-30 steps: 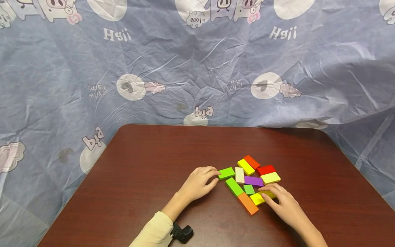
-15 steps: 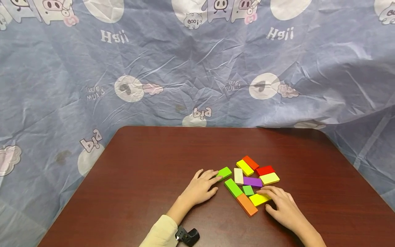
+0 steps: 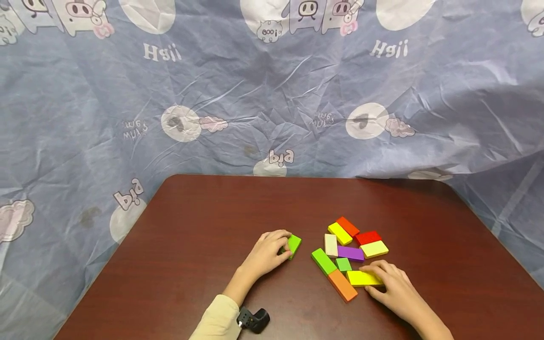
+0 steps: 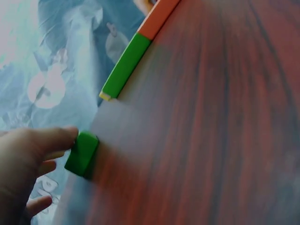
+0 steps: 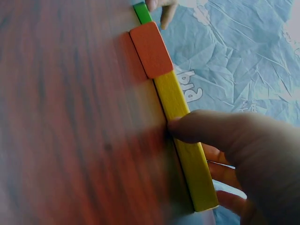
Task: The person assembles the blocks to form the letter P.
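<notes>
My left hand (image 3: 265, 252) holds a bright green block (image 3: 294, 245) between thumb and fingers, left of the other blocks. In the left wrist view one fingertip touches the top end of this green block (image 4: 82, 153). My right hand (image 3: 395, 288) grips a long yellow block (image 3: 361, 278) at the near right of the group. Seen from the right wrist, the thumb lies against the near side of the yellow block (image 5: 185, 154), with the other fingers behind it. The orange block (image 3: 342, 285) meets its left end. Fingers cover the yellow block's right part.
Around them lie another green block (image 3: 324, 261), a small green block (image 3: 343, 265), a purple block (image 3: 351, 253), and a cream block (image 3: 330, 245). Farther back are yellow (image 3: 340, 233), orange-red (image 3: 348, 226), red (image 3: 368, 237) and pale yellow (image 3: 374, 249) blocks on the brown table (image 3: 191, 226).
My left hand has drawn the green block leftward, away from the cream block, and turned it. The yellow block under my right hand has rotated slightly, now lying more nearly crosswise.
</notes>
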Tool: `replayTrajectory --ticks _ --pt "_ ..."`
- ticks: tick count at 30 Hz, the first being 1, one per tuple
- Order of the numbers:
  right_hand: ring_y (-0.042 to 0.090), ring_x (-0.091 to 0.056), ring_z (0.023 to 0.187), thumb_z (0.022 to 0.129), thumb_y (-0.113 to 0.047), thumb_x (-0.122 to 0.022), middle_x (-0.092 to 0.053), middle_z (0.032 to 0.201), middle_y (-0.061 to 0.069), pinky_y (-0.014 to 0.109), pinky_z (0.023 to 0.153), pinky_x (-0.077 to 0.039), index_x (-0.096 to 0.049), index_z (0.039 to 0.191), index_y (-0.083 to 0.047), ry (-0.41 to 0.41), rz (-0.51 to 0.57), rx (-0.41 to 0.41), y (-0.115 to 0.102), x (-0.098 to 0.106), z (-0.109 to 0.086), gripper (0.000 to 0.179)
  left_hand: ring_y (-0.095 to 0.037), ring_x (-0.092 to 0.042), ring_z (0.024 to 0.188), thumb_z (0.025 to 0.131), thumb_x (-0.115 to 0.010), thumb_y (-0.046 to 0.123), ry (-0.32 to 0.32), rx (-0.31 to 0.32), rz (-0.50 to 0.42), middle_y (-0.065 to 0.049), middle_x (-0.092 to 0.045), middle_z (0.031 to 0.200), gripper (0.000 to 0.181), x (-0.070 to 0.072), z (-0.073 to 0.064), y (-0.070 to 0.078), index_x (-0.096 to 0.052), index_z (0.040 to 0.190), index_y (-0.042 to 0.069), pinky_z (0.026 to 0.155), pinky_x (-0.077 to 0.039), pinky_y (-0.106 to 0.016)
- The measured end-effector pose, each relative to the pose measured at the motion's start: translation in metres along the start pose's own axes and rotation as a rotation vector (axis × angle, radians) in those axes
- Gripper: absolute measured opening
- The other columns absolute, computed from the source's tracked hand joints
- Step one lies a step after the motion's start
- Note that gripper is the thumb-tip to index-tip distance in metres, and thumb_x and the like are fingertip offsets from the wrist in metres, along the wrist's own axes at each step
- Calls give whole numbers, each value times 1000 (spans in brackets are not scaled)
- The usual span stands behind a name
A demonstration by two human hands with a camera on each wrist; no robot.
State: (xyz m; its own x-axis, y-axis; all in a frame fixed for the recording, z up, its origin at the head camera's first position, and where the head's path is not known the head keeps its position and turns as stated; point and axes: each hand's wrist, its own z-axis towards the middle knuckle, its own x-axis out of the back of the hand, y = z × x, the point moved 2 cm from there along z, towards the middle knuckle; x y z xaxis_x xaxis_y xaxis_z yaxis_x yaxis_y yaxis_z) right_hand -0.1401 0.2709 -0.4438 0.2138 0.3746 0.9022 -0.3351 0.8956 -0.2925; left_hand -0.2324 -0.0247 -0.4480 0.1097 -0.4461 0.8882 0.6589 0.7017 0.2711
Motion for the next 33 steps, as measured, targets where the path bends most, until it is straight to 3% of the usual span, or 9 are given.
replayTrajectory --ticks 4,9,13,17,20,25,33 --pt "18 -55 93 68 -15 -76 -59 99 -8 42 82 -40 -64 99 -21 -28 -11 -4 -2 3 -1 34 -12 -47 123 87 -60 27 -92 22 -174 2 -54 129 8 -3 -2 -5 -61 91 20 102 -37 -38" --pt "14 -56 91 69 -23 -76 -61 97 -11 37 79 -41 -61 98 -24 -128 -46 -69 -4 12 0 32 -16 -41 130 92 -52 28 -173 53 -308 2 -44 140 30 -9 -4 -10 -57 121 22 109 -27 -45" --pt "13 -54 87 70 -28 -76 -61 99 -7 35 72 -44 -60 101 -24 -157 -25 -119 -8 24 1 36 -18 -41 128 90 -55 33 -184 105 -406 3 -43 138 34 -13 -4 -15 -55 123 24 107 -32 -43" --pt "16 -55 90 72 -29 -74 -61 106 -3 38 67 -48 -58 111 -23 -128 21 -103 -25 28 6 42 -14 -44 122 87 -59 34 -173 138 -498 3 -42 132 39 -15 -4 -17 -55 124 23 101 -40 -38" --pt "15 -56 93 74 -28 -73 -59 110 -5 39 63 -49 -58 115 -27 -112 28 -69 -46 24 10 44 -14 -45 116 85 -62 34 -155 159 -521 3 -41 127 43 -16 -4 -17 -53 126 22 98 -41 -37" --pt "7 -53 84 74 -29 -73 -56 104 -11 26 53 -42 -59 112 -35 -121 -4 -5 -88 9 20 41 -15 -45 113 84 -64 35 -139 180 -524 1 -39 124 49 -17 -5 -18 -49 129 22 95 -42 -39" --pt "8 -50 70 75 -32 -70 -53 90 -6 23 51 -38 -60 115 -30 -186 -34 129 -127 -24 39 41 -20 -43 125 88 -59 33 -142 111 -510 -4 -44 134 41 -14 -5 -18 -53 126 19 101 -39 -44"
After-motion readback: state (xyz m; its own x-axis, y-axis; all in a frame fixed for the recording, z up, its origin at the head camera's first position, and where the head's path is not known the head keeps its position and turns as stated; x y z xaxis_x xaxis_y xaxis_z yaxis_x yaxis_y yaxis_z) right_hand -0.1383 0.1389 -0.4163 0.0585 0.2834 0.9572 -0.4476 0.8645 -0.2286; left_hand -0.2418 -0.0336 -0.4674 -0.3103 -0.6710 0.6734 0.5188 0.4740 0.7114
